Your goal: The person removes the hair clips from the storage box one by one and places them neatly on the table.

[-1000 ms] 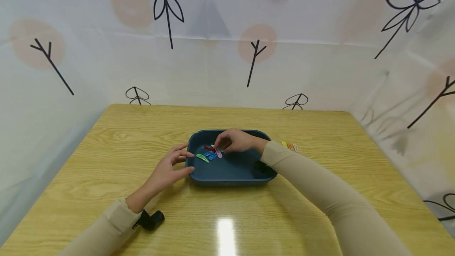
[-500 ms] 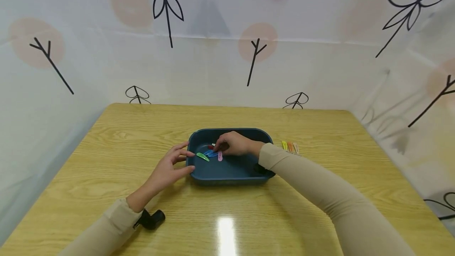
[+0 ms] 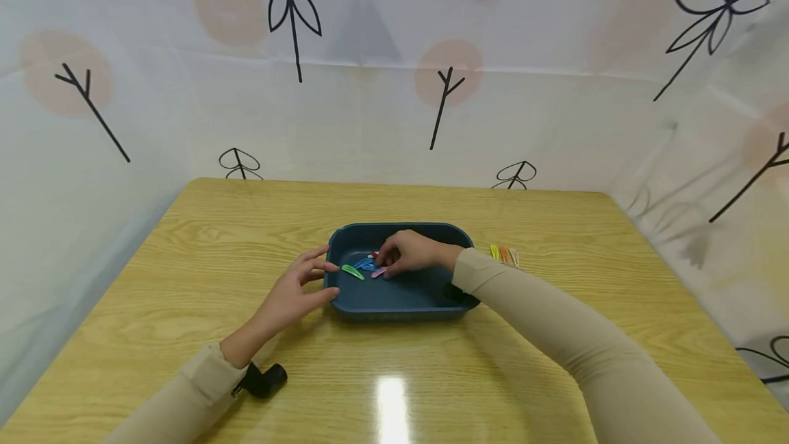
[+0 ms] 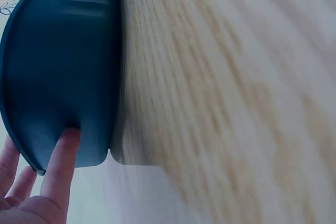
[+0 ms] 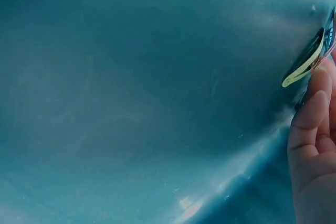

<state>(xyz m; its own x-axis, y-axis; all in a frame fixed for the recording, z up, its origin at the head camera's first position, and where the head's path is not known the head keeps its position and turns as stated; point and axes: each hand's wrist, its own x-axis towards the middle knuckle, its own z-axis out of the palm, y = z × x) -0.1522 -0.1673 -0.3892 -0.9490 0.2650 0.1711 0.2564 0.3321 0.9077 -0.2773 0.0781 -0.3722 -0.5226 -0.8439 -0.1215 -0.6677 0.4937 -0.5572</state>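
A dark blue plastic basin stands on the table with colourful snap hair clips inside. My left hand rests on its left end, fingers spread at the rim; in the left wrist view one straight finger presses the outer wall. My right hand reaches into the basin and pinches a pink hair clip at the fingertips. Beside it lie blue hair clips, a green hair clip and a red one, partly hidden by the fingers. The right wrist view shows the green clip near my fingertips.
Right of the basin, a yellow hair clip, an orange one and a pale one lie in a row on the wooden table. A patterned cloth hangs behind the table.
The pink clip has turned from upright to slanted by the right fingertips. My right hand has shifted slightly within the basin. The left hand has stayed at the rim.
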